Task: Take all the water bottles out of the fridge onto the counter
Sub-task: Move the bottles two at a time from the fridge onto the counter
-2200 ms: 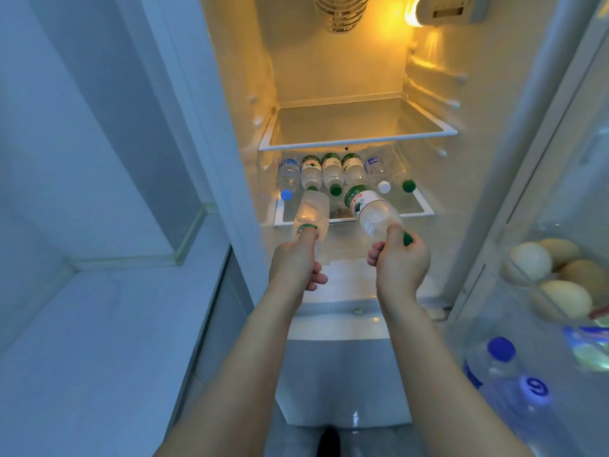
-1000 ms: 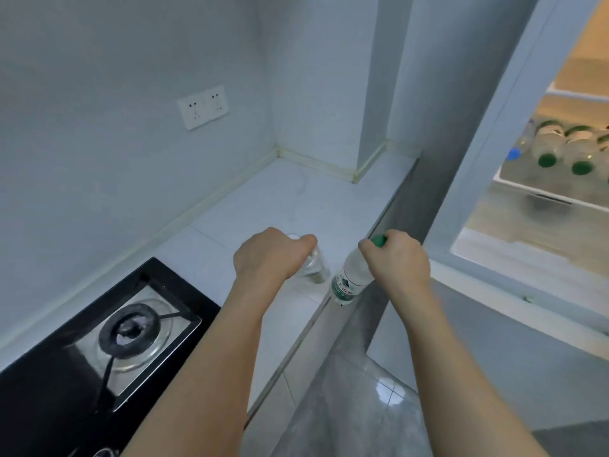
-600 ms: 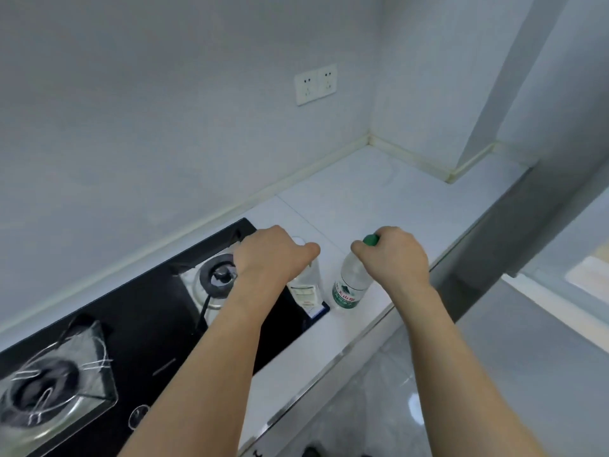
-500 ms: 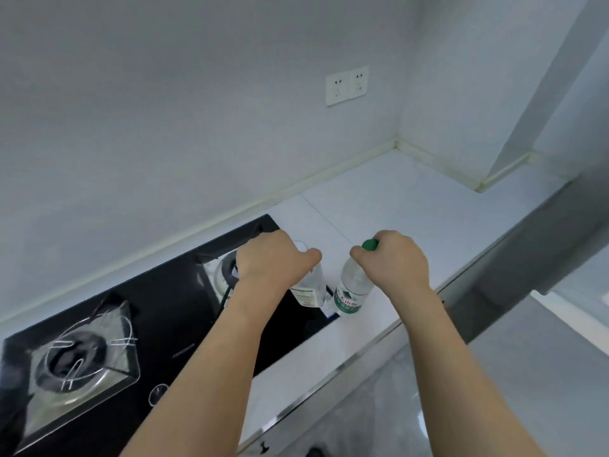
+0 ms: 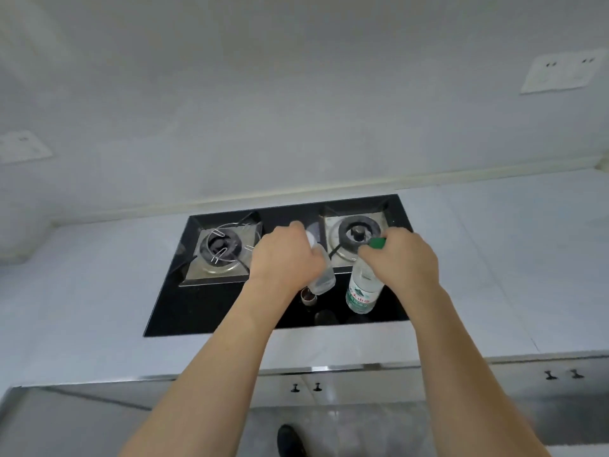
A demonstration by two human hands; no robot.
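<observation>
A pale grey counter [image 5: 99, 291] ran along the wall, with a low light-coloured upstand [image 5: 461, 179] at its back edge and a bright metal strip [image 5: 329, 369] along its front. Set into it sat a black glass hob [image 5: 204, 311] with two burners: the left burner [image 5: 219, 249] and the right burner [image 5: 357, 234], each in a square steel tray. Whether anything stood on the hob's front part could not be told, since arms covered much of it.
</observation>
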